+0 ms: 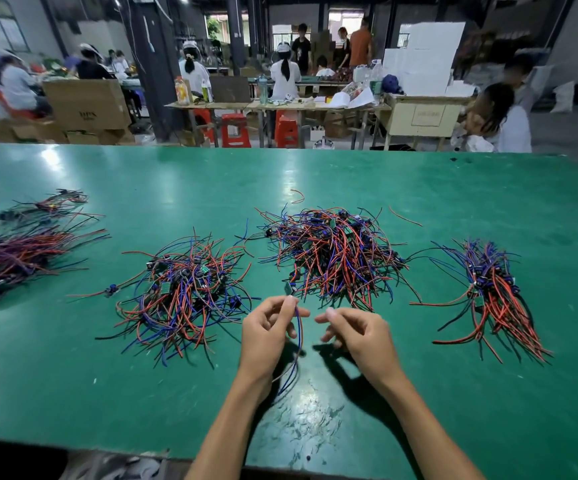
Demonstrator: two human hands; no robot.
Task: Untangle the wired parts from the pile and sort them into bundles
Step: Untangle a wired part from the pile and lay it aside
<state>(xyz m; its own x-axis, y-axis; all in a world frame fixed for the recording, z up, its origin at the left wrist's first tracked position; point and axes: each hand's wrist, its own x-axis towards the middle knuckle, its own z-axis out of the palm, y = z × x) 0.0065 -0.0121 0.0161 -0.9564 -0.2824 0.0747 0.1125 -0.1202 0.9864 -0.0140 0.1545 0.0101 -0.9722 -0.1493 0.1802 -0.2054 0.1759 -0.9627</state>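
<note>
A big tangled pile (pixel 332 251) of red, blue and black wired parts lies at the table's middle. A second loose pile (pixel 183 292) sits to its left. A tidier bundle (pixel 495 292) with wires fanned toward me lies at the right. My left hand (pixel 267 334) pinches one wired part (pixel 298 344) near its top, its blue and red wires hanging down toward the table. My right hand (pixel 357 334) hovers just right of it with fingers loosely curled and holds nothing.
The green table (pixel 73 375) reaches to a near edge at the bottom. More wire bundles (pixel 14 254) lie at the far left. A stray red wire (pixel 405 216) lies behind the main pile. Workers, cardboard boxes and red stools stand beyond the far edge.
</note>
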